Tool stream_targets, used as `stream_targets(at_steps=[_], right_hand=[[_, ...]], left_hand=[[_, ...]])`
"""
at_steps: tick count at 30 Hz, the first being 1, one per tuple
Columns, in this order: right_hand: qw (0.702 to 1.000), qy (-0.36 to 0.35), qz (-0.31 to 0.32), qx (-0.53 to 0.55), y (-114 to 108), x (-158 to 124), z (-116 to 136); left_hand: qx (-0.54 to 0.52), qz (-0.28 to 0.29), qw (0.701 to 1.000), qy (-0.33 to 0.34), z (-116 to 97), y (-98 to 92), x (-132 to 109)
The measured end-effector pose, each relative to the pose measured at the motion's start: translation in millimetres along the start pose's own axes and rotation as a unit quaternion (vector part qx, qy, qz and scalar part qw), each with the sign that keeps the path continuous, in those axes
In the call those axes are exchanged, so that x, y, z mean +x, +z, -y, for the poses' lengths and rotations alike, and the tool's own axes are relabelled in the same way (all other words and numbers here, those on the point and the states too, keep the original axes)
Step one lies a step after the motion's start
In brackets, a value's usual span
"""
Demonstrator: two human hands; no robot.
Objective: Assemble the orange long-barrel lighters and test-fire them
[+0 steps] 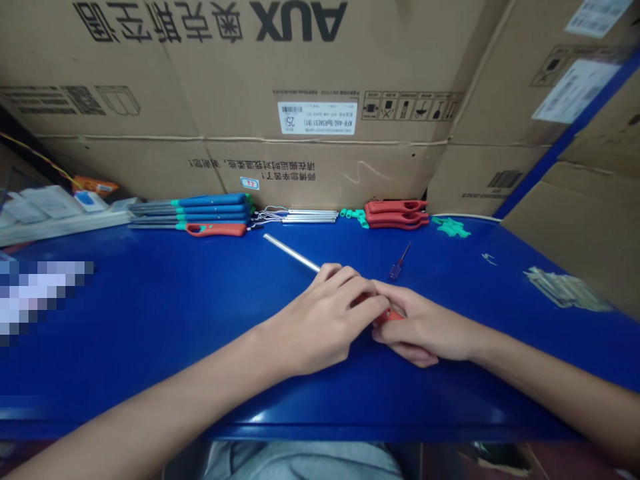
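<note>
Below the cardboard spreads a blue surface; above it the left hand and right hand meet, both closed around an orange-red handle that sits mostly hidden between them. From under the left hand's knuckles, a silver rod slants out, away and leftward; whether it joins the handle is hidden. Just beyond the right hand, a small purple screwdriver lies on the surface

A screwdriver and stacked metal tubes suggest a workshop.
</note>
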State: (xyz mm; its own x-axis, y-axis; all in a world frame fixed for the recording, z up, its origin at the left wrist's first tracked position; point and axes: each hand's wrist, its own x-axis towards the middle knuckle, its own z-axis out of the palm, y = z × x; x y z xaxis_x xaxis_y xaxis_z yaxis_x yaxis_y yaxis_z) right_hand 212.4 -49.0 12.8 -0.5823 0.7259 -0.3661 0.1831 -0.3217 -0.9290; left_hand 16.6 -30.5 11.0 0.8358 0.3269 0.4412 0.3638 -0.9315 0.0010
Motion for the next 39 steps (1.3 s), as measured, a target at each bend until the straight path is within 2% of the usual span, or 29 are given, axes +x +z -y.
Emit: stream_targets(at_steps=[4, 6, 7, 9, 10, 12, 14, 16, 20, 23, 28, 32, 39], right_hand=[[0.997, 0.000, 0.052, 0.051, -10.1, 4.8, -2.5], [0.998, 0.004, 0.055, 0.036, -13.0, 5.1, -2.5], [0.999, -0.002, 0.036, 0.007, -13.5, 4.2, -1.9], [0.993, -0.046, -0.051, -0.096, -13.2, 0.9, -0.7], [0.978, -0.083, -0.099, -0.166, -12.8, -1.1, -0.4], [0.921, -0.165, -0.171, -0.309, -12.1, -4.8, -1.3], [0.863, -0.216, -0.185, -0.418, -12.3, -6.6, -3.8], [0.832, -0.228, -0.166, -0.478, -13.3, -6.5, -7.0], [0.824, -0.208, -0.140, -0.508, -16.1, -4.6, -10.7], [0.828, -0.188, -0.138, -0.509, -18.0, -5.2, -10.7], [0.827, -0.182, -0.121, -0.518, -17.1, -7.5, -7.7], [0.808, -0.199, -0.137, -0.537, -10.3, -5.0, -5.8], [0.796, -0.197, -0.149, -0.553, 1.7, 0.4, -7.0]], left_hand=[[0.006, -0.010, 1.000, 0.004, 9.6, -2.9, -2.3], [0.002, 0.004, 1.000, 0.000, 13.1, -4.0, -4.1], [-0.010, 0.017, 1.000, -0.006, 14.1, -4.1, -4.9], [-0.051, 0.048, 0.997, -0.028, 15.2, -3.4, -6.1], [-0.071, 0.058, 0.995, -0.045, 15.5, -2.4, -6.4], [-0.107, 0.070, 0.988, -0.081, 16.4, 0.4, -6.6], [-0.134, 0.075, 0.983, -0.101, 18.5, 3.8, -6.4], [-0.154, 0.078, 0.980, -0.103, 21.6, 6.0, -6.1], [-0.156, 0.096, 0.974, -0.135, 27.8, 0.2, -6.1], [-0.152, 0.157, 0.964, -0.151, 32.1, -12.0, -7.9], [-0.131, 0.197, 0.958, -0.162, 42.5, -24.0, -13.3], [-0.115, 0.194, 0.961, -0.162, 46.3, -20.7, -14.3], [-0.100, 0.167, 0.973, -0.124, 36.8, -12.1, -12.7]])
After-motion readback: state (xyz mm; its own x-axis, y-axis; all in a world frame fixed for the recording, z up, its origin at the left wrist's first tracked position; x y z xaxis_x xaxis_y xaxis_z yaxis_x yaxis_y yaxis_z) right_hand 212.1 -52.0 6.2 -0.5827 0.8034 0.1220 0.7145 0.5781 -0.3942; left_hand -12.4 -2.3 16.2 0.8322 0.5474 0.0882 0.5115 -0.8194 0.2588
